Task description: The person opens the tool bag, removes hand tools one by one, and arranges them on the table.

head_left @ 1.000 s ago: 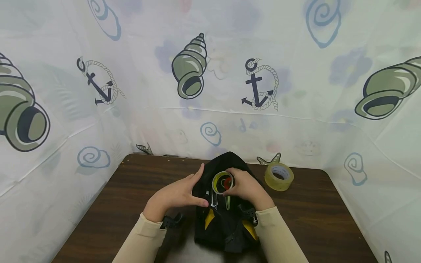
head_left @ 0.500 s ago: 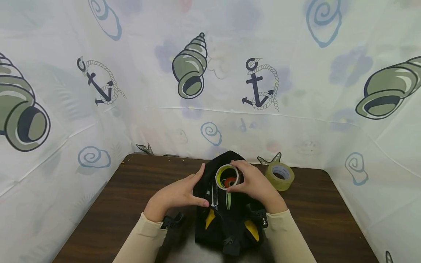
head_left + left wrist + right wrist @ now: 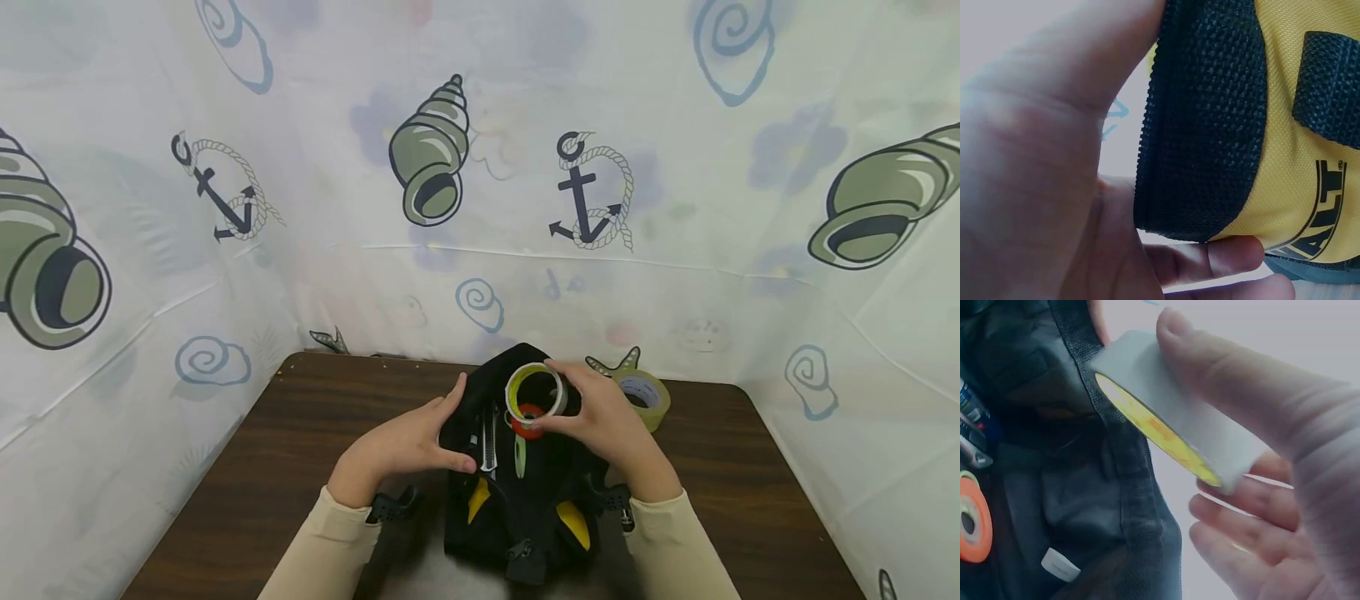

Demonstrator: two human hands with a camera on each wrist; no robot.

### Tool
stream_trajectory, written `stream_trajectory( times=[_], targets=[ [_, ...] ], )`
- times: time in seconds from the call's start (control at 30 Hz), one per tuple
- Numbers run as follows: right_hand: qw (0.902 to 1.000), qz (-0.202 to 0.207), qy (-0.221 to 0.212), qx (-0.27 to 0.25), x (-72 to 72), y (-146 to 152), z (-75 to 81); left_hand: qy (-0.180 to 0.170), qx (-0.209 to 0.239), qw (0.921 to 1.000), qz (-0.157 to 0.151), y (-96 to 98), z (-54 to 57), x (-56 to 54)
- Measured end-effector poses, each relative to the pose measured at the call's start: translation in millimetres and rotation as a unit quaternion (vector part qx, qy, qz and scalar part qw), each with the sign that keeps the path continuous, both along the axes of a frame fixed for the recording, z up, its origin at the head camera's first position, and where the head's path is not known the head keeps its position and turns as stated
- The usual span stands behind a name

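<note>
An open black tool bag [image 3: 480,546] with yellow sides sits on the table in front of me. My left hand [image 3: 405,442] grips its left edge, thumb over the opening and fingers against the outside wall [image 3: 1285,212]. My right hand [image 3: 611,421] holds a white tape roll [image 3: 1147,372] with a yellow inner core, pinched between thumb and fingers. In the right wrist view the roll overlaps the bag's zippered rim. An orange disc [image 3: 974,519] with a hole in its middle lies inside the bag.
Also in the bag are a slim silver tool [image 3: 489,450], a green-handled item [image 3: 521,457] and a white label [image 3: 1060,564]. Behind my right hand, a clear yellowish tape roll [image 3: 656,402] stands on the brown table [image 3: 720,483]. A printed curtain [image 3: 510,183] surrounds the table.
My right hand has moved up and to the right with the white tape roll, uncovering more of the orange disc. My left hand has stayed on the bag's edge.
</note>
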State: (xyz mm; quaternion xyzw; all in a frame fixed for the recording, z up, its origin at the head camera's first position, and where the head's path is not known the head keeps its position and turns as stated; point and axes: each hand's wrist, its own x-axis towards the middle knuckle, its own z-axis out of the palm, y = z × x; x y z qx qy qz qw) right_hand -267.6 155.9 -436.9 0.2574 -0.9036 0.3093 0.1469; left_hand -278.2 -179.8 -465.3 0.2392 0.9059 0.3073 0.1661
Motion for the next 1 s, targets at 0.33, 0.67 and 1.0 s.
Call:
stream_trajectory(
  times=[0.33, 0.67, 1.0],
  targets=[
    [0.9942, -0.031, 0.1, -0.024, 11.3, 9.2, -17.5, -0.001, 0.0, 1.0, 0.004, 0.1, -2.9, 0.5],
    [0.9788, -0.113, 0.15, -0.081, 21.4, 18.9, -36.0, 0.003, -0.002, 1.0, 0.004, 0.3, -1.6, 1.7],
    [0.9584, -0.169, 0.202, -0.11, 17.3, 57.6, -41.7, -0.005, 0.004, 1.0, 0.0, -0.4, 0.8, 1.6]
  ],
)
